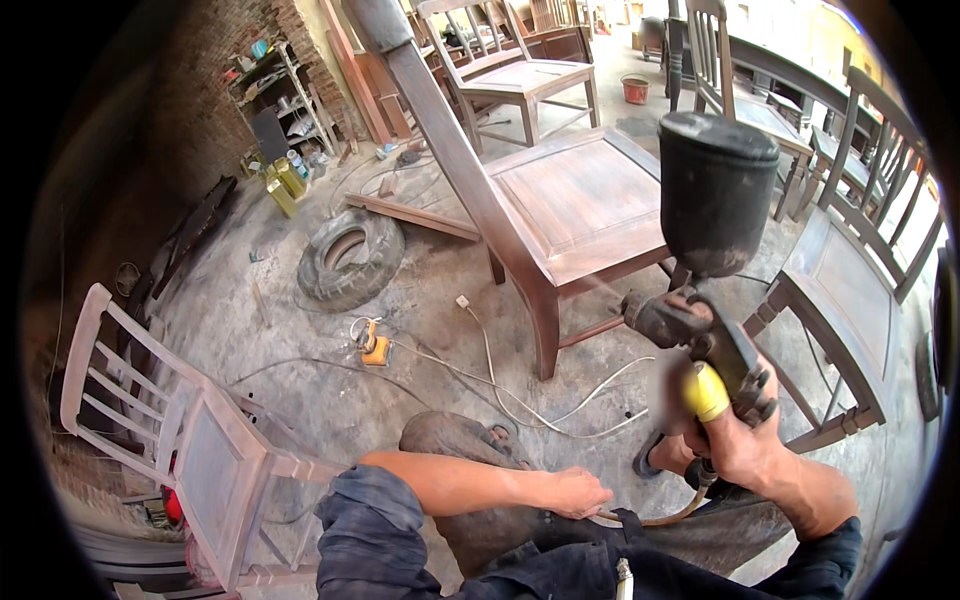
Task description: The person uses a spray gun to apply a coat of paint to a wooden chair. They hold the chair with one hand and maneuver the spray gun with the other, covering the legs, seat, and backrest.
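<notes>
My right hand point(745, 435) is wrapped round the handle of a spray gun point(690, 325) with a large black cup point(715, 195) on top. A yellow piece sits at the gun's rear, beside a blurred patch. From its nozzle a faint mist reaches toward the wooden chair point(575, 200) in front of me. That chair's brown seat looks streaked with a pale coat. An air hose point(665, 518) runs from the gun's grip down across my lap. Over my lap, my left hand point(575, 493) is closed, with the hose at its fingertips.
More wooden chairs stand at left point(215, 460), right point(840, 290) and behind. On the concrete floor lie a tire point(350, 258), a yellow-orange power tool point(375, 350), a wooden board point(415, 217) and loose cords point(490, 380). A red bucket point(635, 90) stands farther back.
</notes>
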Demonstrator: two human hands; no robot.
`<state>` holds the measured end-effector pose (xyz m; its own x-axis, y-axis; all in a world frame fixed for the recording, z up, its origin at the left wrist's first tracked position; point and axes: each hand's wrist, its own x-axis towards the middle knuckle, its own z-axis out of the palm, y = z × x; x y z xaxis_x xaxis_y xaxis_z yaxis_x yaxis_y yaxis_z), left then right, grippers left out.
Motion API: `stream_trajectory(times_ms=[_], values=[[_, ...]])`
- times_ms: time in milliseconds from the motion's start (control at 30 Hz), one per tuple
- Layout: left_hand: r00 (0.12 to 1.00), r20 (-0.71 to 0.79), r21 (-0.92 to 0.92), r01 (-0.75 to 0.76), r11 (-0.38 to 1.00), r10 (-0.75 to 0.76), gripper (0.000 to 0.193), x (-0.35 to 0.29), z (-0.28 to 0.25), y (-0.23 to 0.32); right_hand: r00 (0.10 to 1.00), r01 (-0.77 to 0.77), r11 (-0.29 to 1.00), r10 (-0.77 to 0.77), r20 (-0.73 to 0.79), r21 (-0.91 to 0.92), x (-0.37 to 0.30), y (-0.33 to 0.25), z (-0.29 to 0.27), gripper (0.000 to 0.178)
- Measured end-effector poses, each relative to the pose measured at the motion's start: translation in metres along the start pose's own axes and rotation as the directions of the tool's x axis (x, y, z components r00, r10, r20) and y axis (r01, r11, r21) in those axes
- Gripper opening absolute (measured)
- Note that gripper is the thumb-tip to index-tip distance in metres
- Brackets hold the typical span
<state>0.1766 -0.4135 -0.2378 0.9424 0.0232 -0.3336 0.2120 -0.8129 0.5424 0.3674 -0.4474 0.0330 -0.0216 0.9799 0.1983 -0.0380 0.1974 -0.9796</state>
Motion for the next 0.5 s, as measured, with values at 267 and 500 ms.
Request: stream_trajectory(times_ms=[267,500], values=[[0.999,0.028,-0.007,-0.031,0.999,0.032,0.025,-0.003,-0.001,0.001,0.993,0.060,0.998,-0.062,-0.102,-0.019,0.009,-0.068,0.014,0.031],[0.994,-0.056,-0.076,-0.102,0.992,0.098,0.024,-0.003,-0.007,-0.003,0.957,0.214,0.958,-0.245,-0.158,-0.189,0.027,-0.128,0.024,0.048]])
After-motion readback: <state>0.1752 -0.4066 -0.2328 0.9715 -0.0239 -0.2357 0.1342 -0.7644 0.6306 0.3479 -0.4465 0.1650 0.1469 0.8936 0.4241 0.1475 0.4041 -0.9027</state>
